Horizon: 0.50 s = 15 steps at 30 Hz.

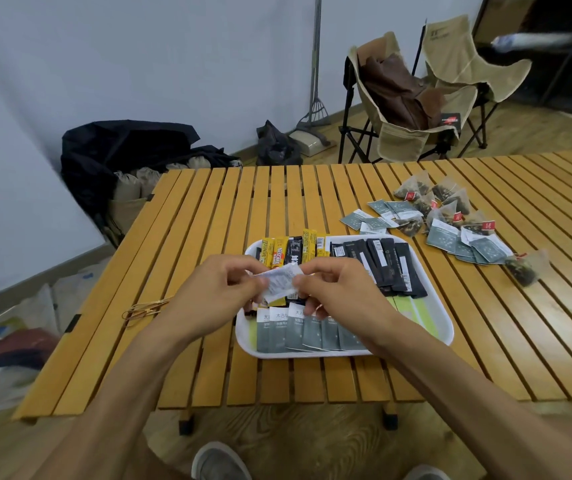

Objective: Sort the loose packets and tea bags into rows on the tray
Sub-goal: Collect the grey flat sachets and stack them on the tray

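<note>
Below me I see a slatted wooden table [312, 188] filling the middle of the frame, with a pale wall behind it, two folding camp chairs [412, 98] at the upper right and a dark bag [122, 157] at the upper left. A white tray [445, 323] sits at centre, holding yellow and black stick packets [288, 252] along its far edge, black sachets [392, 268] to the right and a row of grey packets [309, 332] along its near edge. My left hand [215, 296] and right hand [340, 292] meet above the tray, each pinching one end of a small white packet [281, 282] between thumb and fingertips, fingers curled around it. Loose grey packets [464, 242] and pyramid tea bags [440, 202] lie in a heap on the table at the right, well apart from both hands. Some rubber bands [142, 310] lie left of my left wrist.
</note>
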Each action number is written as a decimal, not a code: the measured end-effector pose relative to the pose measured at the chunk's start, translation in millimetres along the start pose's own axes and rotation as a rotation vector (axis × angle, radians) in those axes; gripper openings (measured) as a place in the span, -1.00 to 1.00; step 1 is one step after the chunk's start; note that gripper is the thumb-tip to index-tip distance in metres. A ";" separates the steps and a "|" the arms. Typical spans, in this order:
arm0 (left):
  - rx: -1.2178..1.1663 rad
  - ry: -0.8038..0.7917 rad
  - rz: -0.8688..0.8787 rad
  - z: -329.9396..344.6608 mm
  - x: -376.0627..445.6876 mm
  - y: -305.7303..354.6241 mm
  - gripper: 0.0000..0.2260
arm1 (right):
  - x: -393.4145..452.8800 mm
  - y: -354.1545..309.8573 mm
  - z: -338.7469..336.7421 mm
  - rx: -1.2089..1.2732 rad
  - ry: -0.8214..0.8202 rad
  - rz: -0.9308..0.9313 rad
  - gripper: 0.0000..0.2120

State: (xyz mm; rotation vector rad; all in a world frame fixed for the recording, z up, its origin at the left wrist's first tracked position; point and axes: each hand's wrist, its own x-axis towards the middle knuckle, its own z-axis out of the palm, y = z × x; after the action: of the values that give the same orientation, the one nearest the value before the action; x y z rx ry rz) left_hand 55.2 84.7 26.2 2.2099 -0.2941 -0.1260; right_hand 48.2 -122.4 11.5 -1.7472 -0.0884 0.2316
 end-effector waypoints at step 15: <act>0.187 -0.068 -0.212 -1.6 -10.3 -19.4 -0.89 | 8.4 12.6 18.7 -0.274 0.021 0.075 -0.77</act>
State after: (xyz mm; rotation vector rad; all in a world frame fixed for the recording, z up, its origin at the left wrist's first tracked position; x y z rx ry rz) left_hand 48.8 100.0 11.7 2.4223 -0.1115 -0.3010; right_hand 51.7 -105.1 -4.9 -2.0276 -0.0407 0.2653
